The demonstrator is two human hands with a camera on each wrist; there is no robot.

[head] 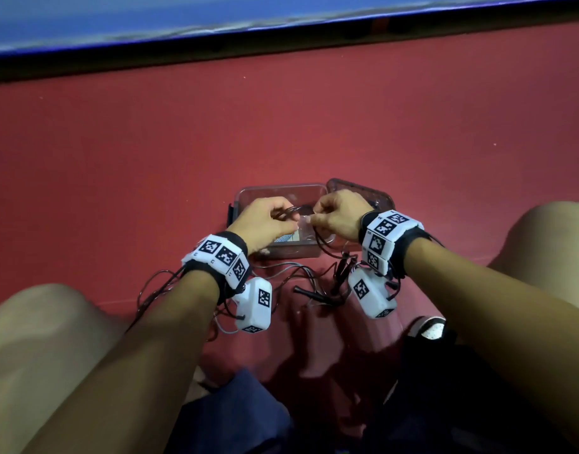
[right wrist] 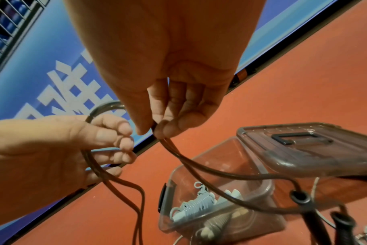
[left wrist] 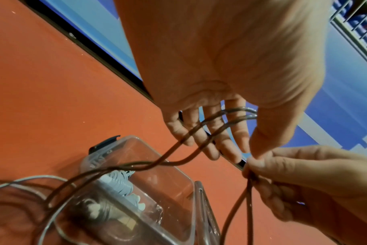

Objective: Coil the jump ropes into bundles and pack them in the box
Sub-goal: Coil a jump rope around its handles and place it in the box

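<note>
Brown rope looped above clear box: left hand grips the loop, right hand pinches two strands. Box on red floor, grey coiled rope inside.

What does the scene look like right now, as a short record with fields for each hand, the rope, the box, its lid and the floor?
left hand: fingers curled round loops of the thin dark brown jump rope
right hand: pinches the same rope between thumb and fingertips
clear plastic box: open, on the floor, holds a coiled pale grey rope bundle
clear box lid: off, beside the box
black rope handles: lie on the floor in front of the box
red floor: loose rope trails on it
</note>
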